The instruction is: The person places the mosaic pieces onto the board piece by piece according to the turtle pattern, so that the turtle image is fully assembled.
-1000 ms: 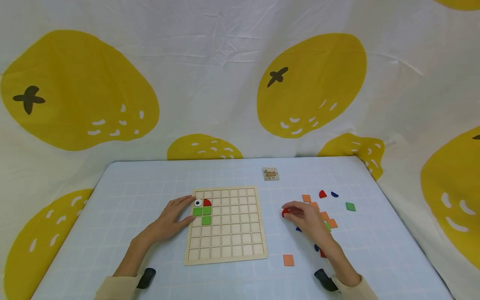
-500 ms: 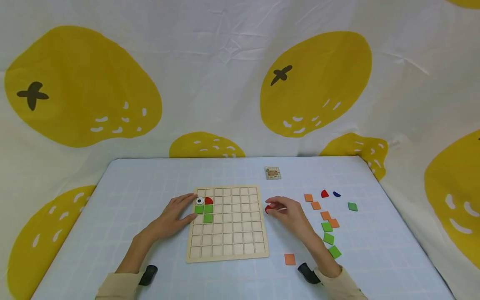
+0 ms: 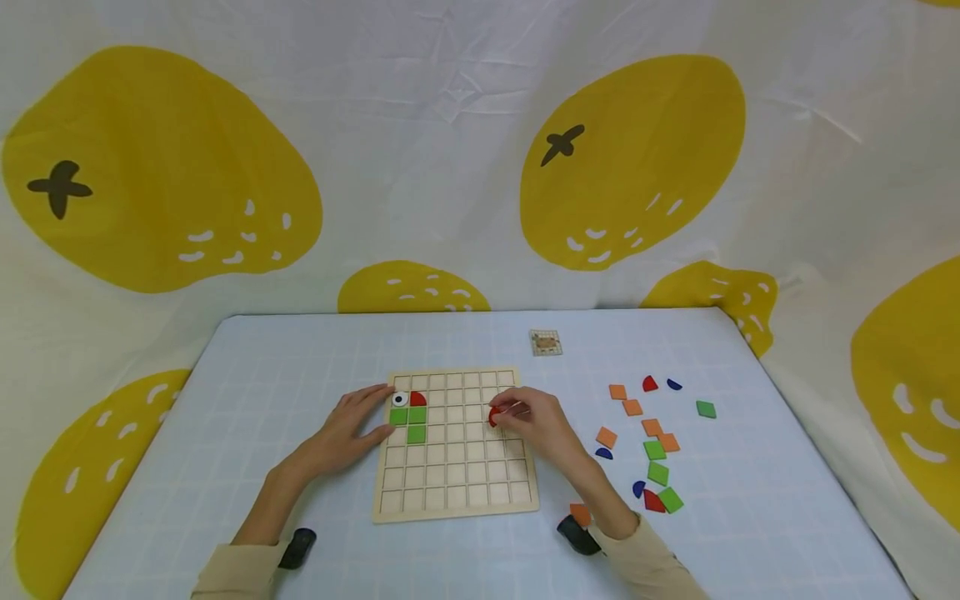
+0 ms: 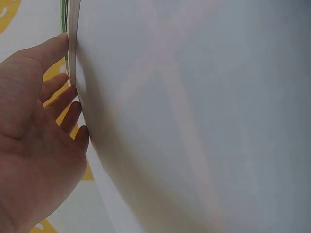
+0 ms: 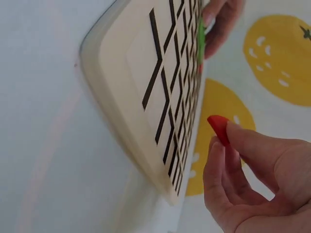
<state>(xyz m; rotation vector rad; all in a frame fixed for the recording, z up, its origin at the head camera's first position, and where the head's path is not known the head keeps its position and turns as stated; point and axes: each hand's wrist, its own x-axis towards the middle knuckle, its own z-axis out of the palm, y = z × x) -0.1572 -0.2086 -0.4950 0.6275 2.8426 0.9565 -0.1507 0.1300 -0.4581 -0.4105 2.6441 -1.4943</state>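
Note:
A wooden grid board (image 3: 456, 499) lies on the table, its upper left cells filled with a white eye tile (image 3: 400, 399), a red quarter-circle tile (image 3: 417, 399) and green square tiles (image 3: 416, 434). My left hand (image 3: 337, 442) rests at the board's left edge, fingers extended; the left wrist view shows the thumb against the board's side. Above the board's right part, my right hand (image 3: 542, 423) pinches a small red tile (image 5: 219, 127) between thumb and fingers. One edge of that tile is curved; the fingers hide part of it.
Right of the board lie loose orange squares (image 3: 652, 427), green squares (image 3: 657, 473), blue half-circles (image 3: 603, 454) and red tiles (image 3: 649, 383). One orange square (image 3: 580, 512) sits partly behind the right wrist. A small patterned card (image 3: 545, 342) lies beyond the board. A patterned cloth (image 3: 450, 167) hangs behind.
My right hand has carried the red tile leftward from the loose pieces to over the board's right part. The left hand stays at the board's edge.

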